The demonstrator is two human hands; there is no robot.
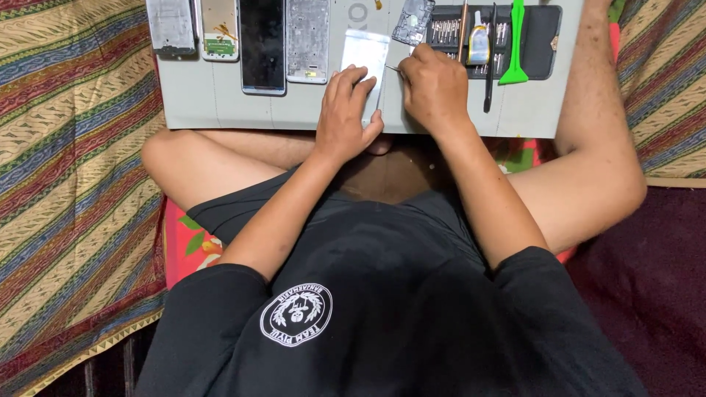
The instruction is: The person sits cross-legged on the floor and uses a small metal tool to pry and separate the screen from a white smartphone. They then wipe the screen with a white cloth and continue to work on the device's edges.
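Note:
My left hand [344, 110] lies flat on the near end of a silvery phone back cover [365, 53] on a grey work board [206, 103], pinning it down. My right hand [434, 88] is closed around a thin metal tool [393, 68] whose tip meets the cover's right edge. I sit cross-legged with the board in front of my knees.
Several phone parts lie in a row on the board: a metal plate [170, 28], a frame with a green circuit [219, 29], a dark screen [262, 45], a bare mid-frame [307, 38]. A black tool pouch [540, 40] holds bits, a small bottle [479, 43] and a green pry tool [515, 43]. Striped cloth surrounds everything.

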